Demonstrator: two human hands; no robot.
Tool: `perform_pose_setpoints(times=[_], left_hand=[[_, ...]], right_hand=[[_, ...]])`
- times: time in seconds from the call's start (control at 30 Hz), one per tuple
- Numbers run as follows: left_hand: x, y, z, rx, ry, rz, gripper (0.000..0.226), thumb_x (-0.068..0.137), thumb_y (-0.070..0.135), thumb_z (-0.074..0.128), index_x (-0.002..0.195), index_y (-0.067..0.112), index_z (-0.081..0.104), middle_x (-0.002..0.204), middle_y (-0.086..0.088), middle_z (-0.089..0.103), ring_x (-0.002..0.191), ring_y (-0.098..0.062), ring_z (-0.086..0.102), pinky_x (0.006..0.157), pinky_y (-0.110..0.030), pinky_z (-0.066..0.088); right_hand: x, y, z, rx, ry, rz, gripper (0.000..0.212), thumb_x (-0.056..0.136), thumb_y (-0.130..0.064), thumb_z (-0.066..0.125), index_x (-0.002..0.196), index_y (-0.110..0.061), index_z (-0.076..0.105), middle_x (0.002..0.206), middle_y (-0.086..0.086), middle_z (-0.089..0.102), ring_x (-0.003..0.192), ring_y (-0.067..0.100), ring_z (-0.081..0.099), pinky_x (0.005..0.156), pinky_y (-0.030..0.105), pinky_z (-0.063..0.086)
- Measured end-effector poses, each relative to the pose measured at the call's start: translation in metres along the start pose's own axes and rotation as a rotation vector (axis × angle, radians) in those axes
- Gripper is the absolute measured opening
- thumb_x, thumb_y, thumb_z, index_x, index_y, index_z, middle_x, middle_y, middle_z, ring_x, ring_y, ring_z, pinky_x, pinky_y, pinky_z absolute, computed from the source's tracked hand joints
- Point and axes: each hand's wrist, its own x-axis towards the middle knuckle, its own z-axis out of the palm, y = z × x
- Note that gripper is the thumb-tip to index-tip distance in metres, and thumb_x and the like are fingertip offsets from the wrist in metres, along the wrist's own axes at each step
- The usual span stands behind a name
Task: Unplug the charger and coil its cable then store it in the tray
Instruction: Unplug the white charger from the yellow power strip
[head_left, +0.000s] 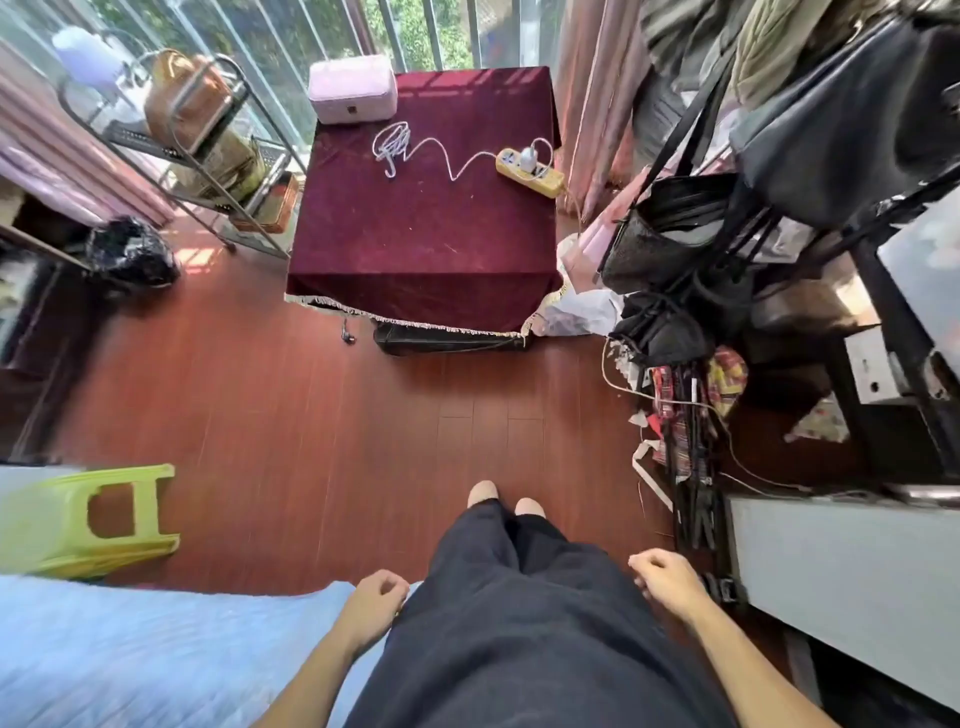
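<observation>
Charger (528, 156) in yellow power strip (551, 185)

I'm seeing my left hand (376, 597) and right hand (665, 574) hanging loosely curled, holding nothing; the charger (528, 157) is sitting in the yellow power strip (545, 182) on the red table (415, 234), cable (452, 169) trailing left

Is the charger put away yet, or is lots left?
Nothing done yet. The white charger sits plugged into the yellow power strip, its cable sprawled across the red tablecloth. The left hand and right hand hang empty. Unplugging, coiling and storing all remain.
</observation>
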Motion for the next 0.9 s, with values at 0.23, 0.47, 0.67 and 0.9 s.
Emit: perform_pose_setpoints(times=[0.23,0.47,0.67,0.9], left_hand=[[0.013,-0.009,-0.028,-0.037,-0.043,-0.162,0.027,0.097,0.01,0.054,0.07,0.013,0.055,0.068,-0.003,0.06,0.052,-0.01,0.052,0.05,-0.012,0.043],[0.07,0.033,-0.082,-0.077,-0.005,-0.148,0.017,0.095,0.003,0.055,0.079,0.006,0.062,0.06,-0.002,0.062,0.038,-0.008,0.048,0.042,-0.019,0.039],[0.133,0.127,-0.139,0.044,-0.043,0.011,0.019,0.096,0.012,0.054,0.078,0.016,0.06,0.064,0.003,0.066,0.044,-0.006,0.053,0.051,-0.018,0.044],[0.2,0.262,-0.196,-0.129,-0.015,0.126,0.012,0.099,0.006,0.055,0.089,0.009,0.062,0.077,-0.008,0.065,0.054,-0.012,0.054,0.046,-0.016,0.043]], right_hand=[[0.033,-0.111,-0.02,0.064,0.007,-0.118,0.018,0.099,-0.027,0.063,0.091,-0.018,0.076,0.08,0.002,0.077,0.068,0.018,0.067,0.069,0.031,0.048],[0.063,-0.188,-0.029,0.075,0.028,-0.158,0.018,0.101,-0.025,0.063,0.091,-0.018,0.076,0.081,0.002,0.075,0.072,0.017,0.064,0.069,0.031,0.048],[0.075,-0.197,-0.042,0.091,0.085,-0.032,0.018,0.102,-0.011,0.065,0.091,-0.009,0.08,0.095,0.008,0.076,0.083,0.023,0.062,0.078,0.032,0.043],[0.091,-0.195,-0.065,0.121,0.094,0.157,0.019,0.1,-0.01,0.07,0.095,0.005,0.082,0.1,0.025,0.08,0.099,0.035,0.071,0.087,0.039,0.049]])
